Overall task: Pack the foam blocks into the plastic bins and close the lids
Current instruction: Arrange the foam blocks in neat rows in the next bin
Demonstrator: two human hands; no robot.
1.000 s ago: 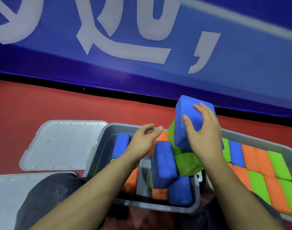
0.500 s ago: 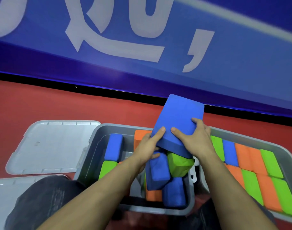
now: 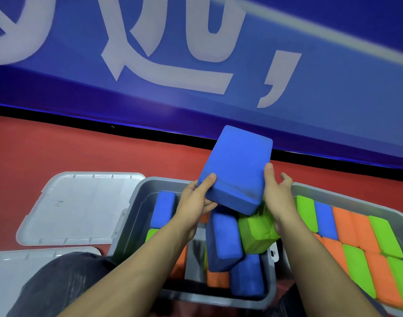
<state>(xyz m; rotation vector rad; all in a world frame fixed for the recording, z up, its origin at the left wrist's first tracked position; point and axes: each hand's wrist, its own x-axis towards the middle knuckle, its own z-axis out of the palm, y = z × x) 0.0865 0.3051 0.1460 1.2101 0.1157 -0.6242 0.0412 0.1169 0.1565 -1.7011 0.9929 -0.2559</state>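
From the head camera, both hands hold one blue foam block [image 3: 238,170] in the air above the left bin [image 3: 136,197]. The left hand [image 3: 196,202] grips its near left corner, thumb on the top face and fingers underneath. The right hand [image 3: 279,197] clasps the right edge, thumb on top; its other fingers are mostly hidden behind the block. The block is tilted, far end raised, near end low over the bin.

The left bin sits on the red floor [image 3: 81,152] and is untidy inside. A blue block [image 3: 222,243] leans at a slant against a crumpled-looking green block [image 3: 256,232], another blue block [image 3: 247,277] stands near the front wall, and orange ones lie lower down. One more blue block [image 3: 162,209] and a green one stand neatly along the left wall. The right bin [image 3: 347,197], just beside it, is filled with tidy rows of green, blue and orange blocks. Two grey lids [image 3: 81,207] lie on the floor off the left bin's left edge, both off.

To do this step well, I judge the held block should not go down onto the slanted pile, where it would ride above the rim and keep the lid from closing. Better to straighten the leaning blue and green blocks into rows first, then slide the held block in on edge beside them, flush against a wall. Foam gives, so a firm press should seat it.
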